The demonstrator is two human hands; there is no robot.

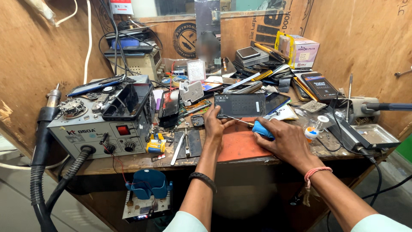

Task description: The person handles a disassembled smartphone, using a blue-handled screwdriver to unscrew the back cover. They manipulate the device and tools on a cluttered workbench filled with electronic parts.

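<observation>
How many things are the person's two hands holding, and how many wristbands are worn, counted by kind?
Dark flat rectangular phone panel, steadied by the left hand: 1
Blue-handled thin metal screwdriver, held in the right hand: 1
Black wristband: 1
Pink thread wristband: 1
Total: 4

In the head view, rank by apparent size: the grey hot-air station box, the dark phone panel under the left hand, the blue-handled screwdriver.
1. Grey hot-air station box, largest.
2. Dark flat phone panel.
3. Blue-handled screwdriver, smallest, though partly hidden by the right hand.
</observation>
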